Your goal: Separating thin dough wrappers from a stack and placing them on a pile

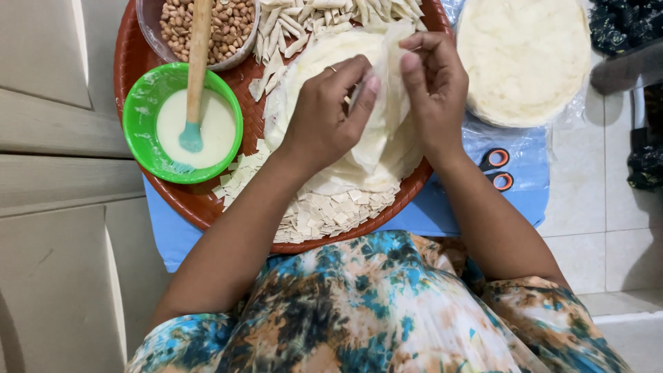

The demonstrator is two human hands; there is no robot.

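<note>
**Folding a pastry strip over the tray: work partly done**

Seen from above, the person sits with a round red-brown tray (138, 62) before them, resting on a blue cloth (525, 186). Both hands meet over the middle of the tray. The left hand (324, 117) pinches a thin, pale pastry strip (387, 103) between thumb and forefinger, the grip closed on its near edge; a ring shows on one finger. The right hand (431, 90) holds the same strip from the far side, fingers curled and closed on its upper fold. The strip hangs just above a stack of pastry sheets (345, 173) lying on the tray.

What appears finished: a row of folded pastry pieces (304, 21) lies along the tray's far rim, and a drift of small square offcuts (318, 214) covers the near rim, so cutting and some folding look to be done. What appears left: the stack beneath the hands is thick, and a second round pile of sheets (525, 55), in clear wrap to the right of the tray, looks untouched. The bowl of peanuts (207, 27) is well filled, and the green bowl (138, 131) holds much white paste with a wooden-handled brush (195, 76) standing in it. Whether the strip in hand already holds filling cannot be told, since the fingers hide its fold. Orange-handled scissors (498, 169) lie idle on the cloth, just beside the right wrist.
</note>
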